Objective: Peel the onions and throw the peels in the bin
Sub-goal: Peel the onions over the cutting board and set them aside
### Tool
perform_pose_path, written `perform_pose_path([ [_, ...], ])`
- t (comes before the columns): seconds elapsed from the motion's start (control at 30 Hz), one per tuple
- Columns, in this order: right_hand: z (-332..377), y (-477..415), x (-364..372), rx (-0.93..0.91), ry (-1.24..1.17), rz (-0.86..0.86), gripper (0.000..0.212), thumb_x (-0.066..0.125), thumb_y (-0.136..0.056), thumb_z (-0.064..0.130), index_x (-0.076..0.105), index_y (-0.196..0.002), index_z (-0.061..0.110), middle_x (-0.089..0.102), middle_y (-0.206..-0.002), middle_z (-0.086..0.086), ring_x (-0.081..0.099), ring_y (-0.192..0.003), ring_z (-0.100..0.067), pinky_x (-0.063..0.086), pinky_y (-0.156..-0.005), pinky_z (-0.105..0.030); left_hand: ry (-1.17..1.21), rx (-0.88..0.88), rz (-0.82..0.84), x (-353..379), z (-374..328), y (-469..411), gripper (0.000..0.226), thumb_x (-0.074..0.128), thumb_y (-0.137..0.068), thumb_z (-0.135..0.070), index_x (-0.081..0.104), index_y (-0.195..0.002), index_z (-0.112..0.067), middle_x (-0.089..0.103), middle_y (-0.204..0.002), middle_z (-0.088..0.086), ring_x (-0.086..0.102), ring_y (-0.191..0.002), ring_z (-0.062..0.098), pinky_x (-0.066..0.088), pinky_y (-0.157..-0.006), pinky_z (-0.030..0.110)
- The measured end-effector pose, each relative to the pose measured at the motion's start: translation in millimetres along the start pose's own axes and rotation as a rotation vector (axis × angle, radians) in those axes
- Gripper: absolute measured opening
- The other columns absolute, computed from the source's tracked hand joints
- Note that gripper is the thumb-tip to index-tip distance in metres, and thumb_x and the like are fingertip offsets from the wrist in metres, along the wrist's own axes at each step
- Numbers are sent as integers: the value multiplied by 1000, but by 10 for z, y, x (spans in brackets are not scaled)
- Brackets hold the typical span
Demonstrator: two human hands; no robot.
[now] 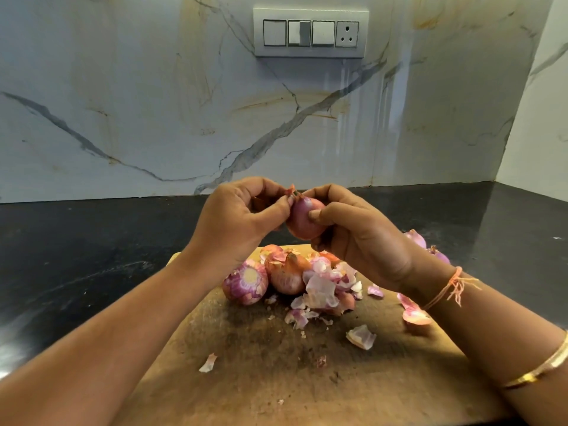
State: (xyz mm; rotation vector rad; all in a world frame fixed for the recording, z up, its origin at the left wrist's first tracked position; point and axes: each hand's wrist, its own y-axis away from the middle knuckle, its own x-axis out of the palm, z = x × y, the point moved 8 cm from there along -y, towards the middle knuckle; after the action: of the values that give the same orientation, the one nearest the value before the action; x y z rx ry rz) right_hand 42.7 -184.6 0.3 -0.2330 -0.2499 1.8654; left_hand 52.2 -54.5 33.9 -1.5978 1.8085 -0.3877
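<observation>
The onion (pixel 304 221) is held up above the far end of the cutting board (pixel 276 382), between both hands, probably so that loose skin drops onto the board and not the dark counter (pixel 76 256). The right hand (pixel 353 241) curls round its lower side with the thumb pressed on the near face, which steadies it and leaves the top free. The left hand (pixel 236 216) pinches a strip of dry skin (pixel 290 190) at the pointed tip between thumb and forefinger; its other fingers are folded toward the palm. The bared surface looks smooth and purple, so I judge this one nearly peeled.

On the board below lie a cut-ended onion (pixel 246 284) and a brown-skinned onion (pixel 287 273), touching each other beside a heap of peels (pixel 322 292); scattered pieces lie nearer the camera. The further onions (pixel 417 238) sit just beyond the right wrist, perhaps set apart as done. No bin shows in this view, so the peels are not yet thrown away.
</observation>
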Motion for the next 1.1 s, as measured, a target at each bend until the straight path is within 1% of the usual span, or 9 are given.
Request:
perform_pose_path([
  [0.13, 27, -6, 7, -4, -74, 1, 25, 59, -83, 16, 58, -107, 11, 60, -102, -12, 53, -74, -17, 45, -61, -23, 45, -51, -21, 3, 44, -6, 7, 63, -90, -14, 67, -86, -18, 72, -82, 8, 71, -76, 20, 60, -73, 35],
  [0.27, 41, -3, -50, -1, -37, -51, 23, 43, -98, 16, 59, -115, 16, 61, -105, -11, 53, -69, -14, 46, -61, -22, 224, -173, -26, 39, 115, 6, 6, 62, -88, -11, 66, -84, -12, 70, -79, 5, 69, -74, 14, 59, -69, 24],
  [0.4, 30, -1, -42, -12, 49, -62, 28, 50, -93, 22, 58, -120, 19, 62, -108, -5, 57, -83, -12, 45, -67, -22, 372, -248, -16, 85, 166, 20, 7, 61, -86, -12, 66, -86, -8, 70, -73, -2, 68, -72, 8, 56, -67, 19],
  [0.47, 5, -5, -33, -8, 90, -70, 31, 54, -93, 18, 54, -124, 19, 61, -110, -4, 58, -87, -11, 44, -71, -24, 423, -261, 2, 112, 156, 30, 7, 61, -86, -10, 66, -86, -6, 69, -70, -3, 67, -69, 7, 56, -67, 19],
  [0.6, 18, 9, -55, 1, 60, -101, 29, 56, -91, 8, 49, -116, 21, 57, -107, -6, 56, -84, -13, 44, -70, -25, 323, -247, -19, 80, 161, 29, 5, 62, -86, -9, 67, -86, -7, 70, -75, 2, 67, -71, 10, 57, -66, 20],
  [0.77, 40, 20, -95, 6, -21, -110, 19, 48, -93, 6, 55, -108, 15, 58, -100, -6, 54, -83, -14, 44, -65, -21, 90, -215, -82, -61, 170, 6, 9, 65, -86, -10, 67, -79, -16, 71, -75, -1, 68, -72, 11, 59, -69, 25],
  [0.93, 58, 20, -96, -7, 33, -88, 18, 50, -92, 8, 59, -103, 17, 61, -98, -4, 55, -83, -15, 44, -65, -21, 60, -201, -8, -10, 62, 34, 16, 62, -88, -8, 68, -92, -23, 71, -85, 2, 69, -74, 12, 57, -63, 23],
  [1.0, 55, 2, -99, -26, 75, -76, 22, 58, -82, 17, 61, -104, 20, 65, -97, -2, 59, -87, -15, 47, -72, -24, 97, -236, 39, 49, 51, 60, 15, 61, -89, -10, 69, -94, -22, 73, -85, 1, 70, -72, 11, 57, -60, 24],
  [1.1, 47, -21, -114, -51, 126, -78, 34, 57, -74, 26, 63, -107, 22, 69, -97, -1, 63, -95, -21, 49, -88, -40, 134, -260, 81, 98, 47, 82, 13, 67, -84, -20, 67, -97, -18, 74, -90, 5, 73, -78, 17, 60, -64, 31],
])
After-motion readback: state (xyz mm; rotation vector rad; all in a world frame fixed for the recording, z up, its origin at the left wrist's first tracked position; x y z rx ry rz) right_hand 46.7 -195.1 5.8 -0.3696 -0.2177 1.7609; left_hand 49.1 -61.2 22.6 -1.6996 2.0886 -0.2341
